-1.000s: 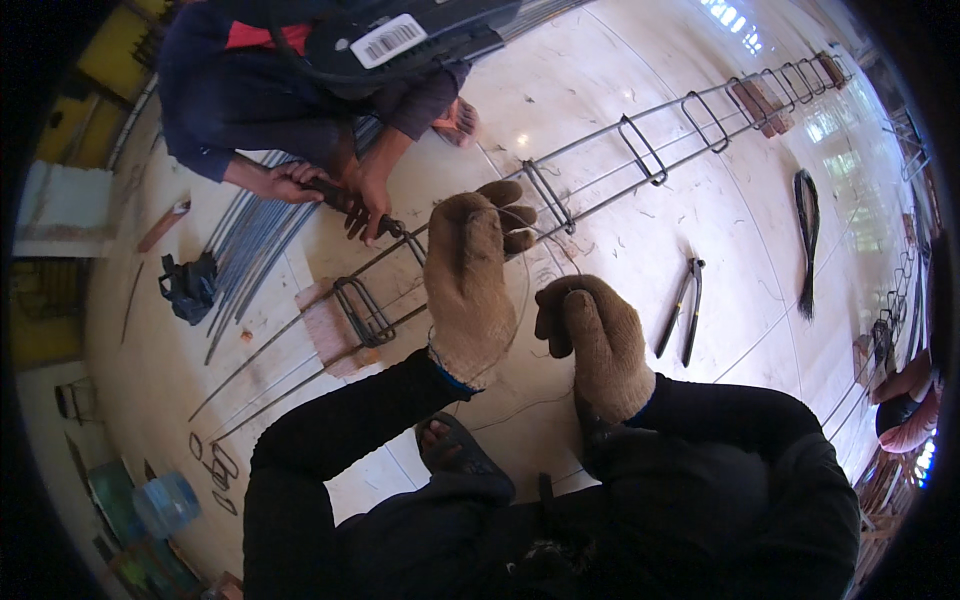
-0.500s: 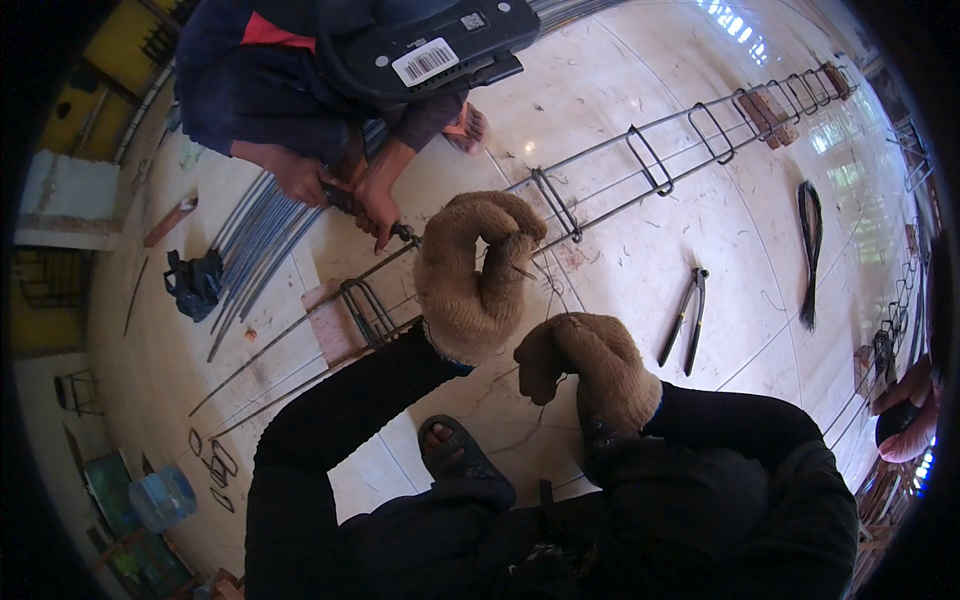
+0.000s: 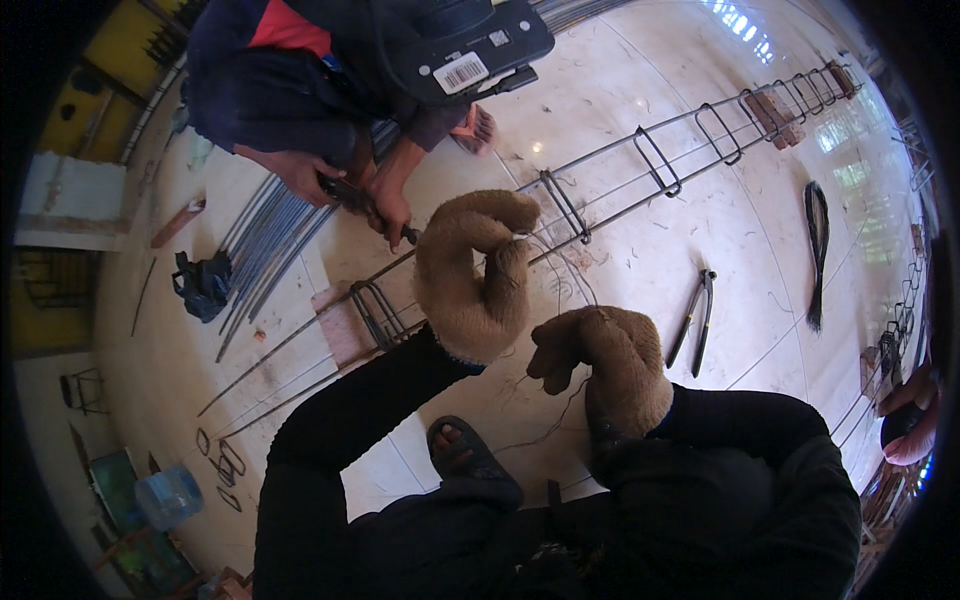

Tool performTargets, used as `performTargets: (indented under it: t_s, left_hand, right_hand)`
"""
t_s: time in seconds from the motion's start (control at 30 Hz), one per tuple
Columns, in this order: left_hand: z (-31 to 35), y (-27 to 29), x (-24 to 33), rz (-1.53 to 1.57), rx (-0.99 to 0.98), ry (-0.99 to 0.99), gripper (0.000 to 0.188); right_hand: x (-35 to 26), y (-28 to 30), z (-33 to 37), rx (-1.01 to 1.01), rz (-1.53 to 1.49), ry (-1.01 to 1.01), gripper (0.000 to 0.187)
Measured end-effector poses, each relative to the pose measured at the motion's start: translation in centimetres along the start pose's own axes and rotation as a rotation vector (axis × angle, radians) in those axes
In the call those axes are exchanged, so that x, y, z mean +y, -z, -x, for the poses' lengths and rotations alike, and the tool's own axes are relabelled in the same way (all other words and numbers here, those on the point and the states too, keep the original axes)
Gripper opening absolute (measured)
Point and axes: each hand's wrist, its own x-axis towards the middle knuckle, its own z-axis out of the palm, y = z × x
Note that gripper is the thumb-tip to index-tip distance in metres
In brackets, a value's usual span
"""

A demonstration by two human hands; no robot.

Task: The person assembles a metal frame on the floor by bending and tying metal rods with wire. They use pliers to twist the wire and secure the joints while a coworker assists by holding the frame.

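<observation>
Both my hands wear brown knit gloves. My left hand [image 3: 475,275] is closed over the near end of a long rebar frame [image 3: 567,208], thumb and fingertips pinched on thin tie wire [image 3: 583,275]. Lower and to the right, my right hand [image 3: 612,362] is curled shut, with wire showing above and below its fingers. The frame's long bars run through several square stirrups across the tiled floor. Just left of my left hand, a co-worker's hands [image 3: 390,205] hold a dark tool [image 3: 350,193] beside the bar. My gloves hide the exact grip on the wire.
Pincers [image 3: 706,285] lie right of my hands, with a looped bundle of black wire [image 3: 817,240] beyond. Bricks [image 3: 775,118] prop the frame's far end. Steel rods [image 3: 265,250], a black plastic bag [image 3: 200,285] and loose stirrups [image 3: 220,458] are on the left.
My right hand has shifted slightly right, and the wire around it has moved. My left fingertips have closed up a little. The co-worker's hands have moved slightly with the tool.
</observation>
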Motion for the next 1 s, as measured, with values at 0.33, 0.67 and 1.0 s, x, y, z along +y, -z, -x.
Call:
performTargets:
  t_s: [0.33,0.67,1.0]
  left_hand:
    - [-1.1,0.9,-0.7,-0.209,-0.126,-0.259,0.019]
    - [-2.3,1.8,-1.1,-0.284,-0.172,-0.347,0.020]
    - [-3.2,2.3,-2.1,-0.241,-0.156,-0.320,0.023]
  right_hand:
    - [-0.1,0.5,-0.3,0.052,0.026,0.034,0.065]
    - [-0.6,0.3,-0.2,0.020,0.100,-0.099,0.058]
    - [-2.7,0.6,-2.2,-0.094,0.193,-0.063,0.063]
